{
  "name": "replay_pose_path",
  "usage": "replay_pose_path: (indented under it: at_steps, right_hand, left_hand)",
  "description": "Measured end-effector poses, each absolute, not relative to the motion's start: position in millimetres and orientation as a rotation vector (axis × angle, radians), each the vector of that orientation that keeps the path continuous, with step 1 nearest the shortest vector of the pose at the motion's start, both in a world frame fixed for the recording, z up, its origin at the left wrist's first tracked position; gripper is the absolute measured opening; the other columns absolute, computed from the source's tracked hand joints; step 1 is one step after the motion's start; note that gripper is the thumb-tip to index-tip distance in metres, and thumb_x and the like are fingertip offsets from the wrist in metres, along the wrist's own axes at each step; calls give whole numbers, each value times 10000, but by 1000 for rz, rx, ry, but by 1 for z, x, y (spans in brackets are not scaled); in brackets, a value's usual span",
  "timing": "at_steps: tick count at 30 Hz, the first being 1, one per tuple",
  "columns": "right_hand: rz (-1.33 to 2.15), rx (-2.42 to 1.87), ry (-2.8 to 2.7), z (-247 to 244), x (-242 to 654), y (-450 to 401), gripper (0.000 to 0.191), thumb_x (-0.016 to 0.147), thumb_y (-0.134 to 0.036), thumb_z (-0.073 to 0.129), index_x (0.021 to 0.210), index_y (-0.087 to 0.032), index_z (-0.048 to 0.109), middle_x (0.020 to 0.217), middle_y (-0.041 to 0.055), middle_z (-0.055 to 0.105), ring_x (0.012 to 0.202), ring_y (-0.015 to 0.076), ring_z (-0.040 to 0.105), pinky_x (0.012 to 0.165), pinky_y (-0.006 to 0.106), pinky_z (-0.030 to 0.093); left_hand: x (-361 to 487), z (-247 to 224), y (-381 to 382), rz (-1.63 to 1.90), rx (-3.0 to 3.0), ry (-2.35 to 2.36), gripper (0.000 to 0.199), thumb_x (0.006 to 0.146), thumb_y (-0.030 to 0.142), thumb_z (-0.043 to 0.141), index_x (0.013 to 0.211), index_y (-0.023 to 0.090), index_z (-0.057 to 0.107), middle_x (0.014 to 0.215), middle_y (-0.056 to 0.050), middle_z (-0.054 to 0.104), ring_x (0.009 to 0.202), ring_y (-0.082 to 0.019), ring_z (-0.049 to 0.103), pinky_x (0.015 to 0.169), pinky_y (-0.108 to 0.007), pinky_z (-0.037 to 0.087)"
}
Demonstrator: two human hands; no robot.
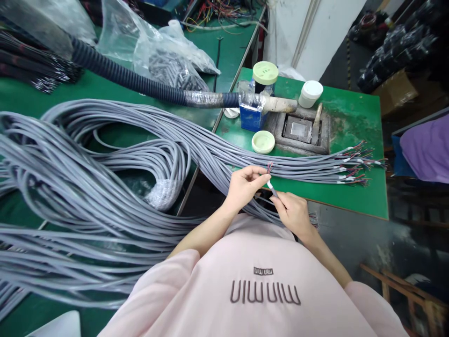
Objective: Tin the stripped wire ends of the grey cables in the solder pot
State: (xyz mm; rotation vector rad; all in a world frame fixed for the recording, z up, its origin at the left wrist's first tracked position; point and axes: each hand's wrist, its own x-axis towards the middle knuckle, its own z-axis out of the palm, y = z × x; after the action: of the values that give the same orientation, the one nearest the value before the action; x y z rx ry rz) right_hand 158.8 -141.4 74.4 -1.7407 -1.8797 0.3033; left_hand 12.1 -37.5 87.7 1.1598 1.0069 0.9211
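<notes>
One grey cable [274,191] is held up in front of my chest, its end pointing up and away from me. Thin coloured wires [270,167] fan out of that end above a white band. My left hand [245,185] pinches the cable end near the wires between thumb and fingers. Lower on the same cable, my right hand [293,213] grips the grey jacket. Beyond both hands lies a bundle of grey cables [305,171], with stripped, coloured wire ends [358,164] toward the right edge of the green table.
A solder pot [299,129] is set in the table under a ribbed hose [133,82] with a nozzle. Around it stand a white jar [310,93], a blue box [252,118] and a pale lid [263,142]. Coiled grey cables [87,187] fill the left; plastic bags [171,70] lie behind.
</notes>
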Motion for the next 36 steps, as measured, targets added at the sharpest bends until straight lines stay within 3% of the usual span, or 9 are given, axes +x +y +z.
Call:
replay_pose_path:
  at_steps: [6, 12, 18, 27, 31, 33, 36]
  right_hand:
    - [367, -1733, -1830, 73, 158, -139, 280, 986, -318, 483, 927, -167, 710, 686, 27, 670, 611, 134, 566, 632, 261, 364]
    - [318, -1770, -1879, 71, 157, -138, 299, 988, -323, 479, 867, -169, 705, 675, 28, 671, 612, 135, 580, 631, 266, 348]
    - [125, -1845, -1984, 72, 156, -135, 385, 991, -349, 470, 705, -171, 657, 556, 17, 595, 542, 130, 520, 585, 284, 295]
    - [84, -1869, -2112, 76, 153, -129, 322, 973, -334, 502, 771, -164, 686, 596, 39, 643, 563, 138, 555, 582, 285, 293]
    - [526, -1856, -1929, 81, 155, -127, 321, 960, -357, 503, 761, -172, 673, 643, 51, 663, 603, 148, 585, 583, 263, 345]
    - [1023, -1704, -1645, 84, 159, -126, 318, 944, -416, 514, 780, -180, 649, 622, 27, 647, 563, 139, 582, 561, 248, 396]
    - [1715, -1269, -1087, 85, 165, -121, 374, 884, -552, 559, 968, -191, 600, 596, -22, 624, 448, 124, 555, 464, 234, 438]
  left_hand:
    - [18, 72, -47, 1023, 894, 980, 232, 690, 360, 802, 786, 163, 726, 552, 41, 579, 492, -49, 475, 499, -170, 391]
    - [13, 73, -49, 1247, 1494, 966, 121, 778, 297, 730, 822, 185, 745, 655, 10, 639, 565, -73, 510, 585, -210, 439]
    - [3, 78, -30, 1021, 1632, 1011, 199, 806, 335, 697, 909, 177, 762, 597, 21, 588, 527, -75, 472, 533, -208, 402]
    - [-5, 87, -9, 667, 1728, 1033, 312, 810, 401, 672, 985, 155, 752, 625, 16, 629, 560, -100, 509, 548, -218, 401]
    - [-5, 89, -9, 697, 1843, 961, 240, 850, 389, 643, 857, 170, 739, 658, 10, 659, 562, -99, 525, 573, -226, 407]
    - [-3, 89, -14, 869, 1945, 893, 210, 876, 365, 629, 869, 183, 736, 734, -12, 695, 607, -107, 555, 621, -239, 427]
    - [3, 88, -26, 1179, 2112, 791, 161, 888, 322, 629, 908, 205, 739, 746, -31, 694, 647, -122, 561, 660, -261, 435]
